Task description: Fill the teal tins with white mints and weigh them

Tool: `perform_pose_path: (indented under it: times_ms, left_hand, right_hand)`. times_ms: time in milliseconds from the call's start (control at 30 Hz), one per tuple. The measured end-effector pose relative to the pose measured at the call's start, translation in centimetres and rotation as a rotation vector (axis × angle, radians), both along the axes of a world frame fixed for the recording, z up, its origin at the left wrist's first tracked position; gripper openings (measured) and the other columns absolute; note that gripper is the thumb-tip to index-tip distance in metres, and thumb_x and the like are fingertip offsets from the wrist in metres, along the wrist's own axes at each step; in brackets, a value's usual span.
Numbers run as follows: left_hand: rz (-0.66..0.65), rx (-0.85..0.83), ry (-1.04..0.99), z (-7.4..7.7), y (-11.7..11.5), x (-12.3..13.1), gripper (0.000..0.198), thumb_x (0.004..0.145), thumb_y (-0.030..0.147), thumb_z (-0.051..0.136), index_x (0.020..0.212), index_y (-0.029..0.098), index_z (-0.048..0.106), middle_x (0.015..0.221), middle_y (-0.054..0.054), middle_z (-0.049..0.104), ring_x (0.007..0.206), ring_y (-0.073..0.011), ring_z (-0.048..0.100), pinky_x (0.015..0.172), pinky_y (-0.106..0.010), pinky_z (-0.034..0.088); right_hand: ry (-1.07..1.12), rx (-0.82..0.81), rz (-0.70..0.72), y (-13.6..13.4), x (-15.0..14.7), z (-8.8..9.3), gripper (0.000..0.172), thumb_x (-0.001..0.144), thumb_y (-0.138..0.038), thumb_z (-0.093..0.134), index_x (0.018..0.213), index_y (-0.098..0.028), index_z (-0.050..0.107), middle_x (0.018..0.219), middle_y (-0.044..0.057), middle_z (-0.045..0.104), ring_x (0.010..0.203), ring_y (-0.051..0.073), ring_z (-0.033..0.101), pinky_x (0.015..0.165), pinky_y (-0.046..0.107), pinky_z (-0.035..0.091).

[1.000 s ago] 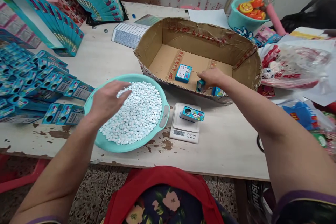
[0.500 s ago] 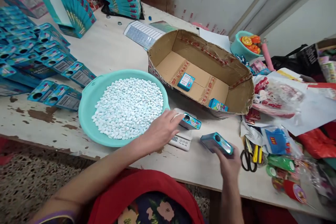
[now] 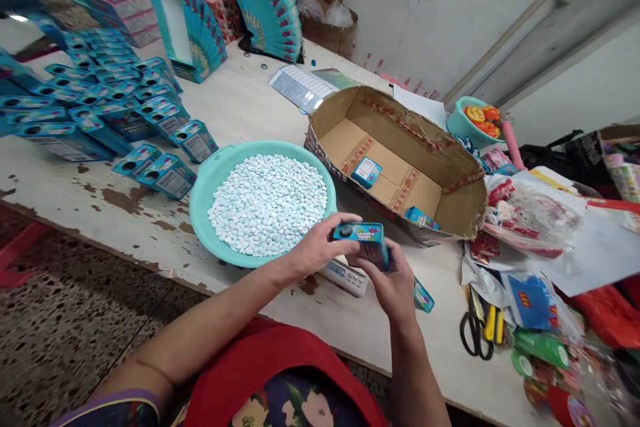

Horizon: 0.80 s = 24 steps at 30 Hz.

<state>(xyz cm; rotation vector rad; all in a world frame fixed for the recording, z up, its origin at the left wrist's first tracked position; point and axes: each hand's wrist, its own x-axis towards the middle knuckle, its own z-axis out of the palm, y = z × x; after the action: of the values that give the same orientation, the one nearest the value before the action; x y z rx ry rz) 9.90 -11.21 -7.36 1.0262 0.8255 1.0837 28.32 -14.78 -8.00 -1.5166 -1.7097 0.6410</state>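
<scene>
A small blue candy box [image 3: 361, 232] with a round hole in its top is held in both hands over a white digital scale [image 3: 349, 280]. My left hand [image 3: 320, 244] is closed on its left end, and my right hand [image 3: 393, 275] grips its right side. Another blue box [image 3: 423, 296] rests on the table, partly hidden behind my right hand. To the left of my left hand stands a turquoise basin [image 3: 198, 220] with many white candies [image 3: 267, 203].
Behind the scale, a cut-down cardboard carton [image 3: 400, 105] contains two blue boxes. Several open blue boxes [image 3: 173, 177] stand at the left. Black-handled scissors [image 3: 475, 333] and plastic-wrapped goods [image 3: 533, 217] lie at the right. A small bowl [image 3: 457, 121] holds orange pieces.
My right hand has let go of its box on the table and moved left to the box at the scale. Both hands now hold that box. The view has shifted left.
</scene>
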Motion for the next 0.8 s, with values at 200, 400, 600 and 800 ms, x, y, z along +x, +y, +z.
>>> perform_pose_path:
  times_ms: [200,400,600,800]
  left_hand:
    - [0.513,-0.509,-0.702,0.1,2.7,-2.3,0.04,0.09,0.045,0.045,0.088,0.009,0.064,0.084,-0.01,0.064,0.076,-0.0162,0.062,0.072,-0.027,0.049]
    - [0.695,-0.626,-0.844,-1.1,4.4,-1.8,0.033,0.093,0.031,0.043,0.075,0.01,0.061,0.069,-0.007,0.059,0.061,-0.0114,0.057,0.062,-0.023,0.047]
    - [0.639,-0.701,-0.802,-1.3,4.2,-0.9,0.03,0.091,0.03,0.045,0.075,0.01,0.061,0.07,-0.005,0.056,0.054,-0.01,0.052,0.052,-0.023,0.042]
    - [0.654,-0.681,-0.841,-0.9,4.2,-0.4,0.024,0.09,0.024,0.046,0.076,0.01,0.06,0.071,-0.004,0.055,0.058,-0.0103,0.053,0.057,-0.023,0.046]
  right_hand:
    - [-0.35,0.349,0.249,5.2,-3.9,1.8,0.028,0.079,-0.025,0.065,0.106,-0.023,0.059,0.101,0.004,0.065,0.092,0.021,0.058,0.081,0.034,0.041]
    - [-0.41,0.373,0.241,6.6,-4.1,0.7,0.029,0.081,-0.032,0.062,0.108,-0.022,0.059,0.101,0.005,0.065,0.092,0.022,0.058,0.08,0.034,0.04]
    - [-0.391,0.357,0.192,6.4,-3.0,0.0,0.032,0.079,-0.031,0.064,0.109,-0.023,0.059,0.103,0.005,0.065,0.094,0.022,0.058,0.082,0.035,0.041]
    - [-0.241,0.229,0.162,6.5,-2.7,0.0,0.035,0.075,-0.033,0.067,0.108,-0.024,0.06,0.103,0.003,0.064,0.094,0.02,0.058,0.085,0.034,0.043]
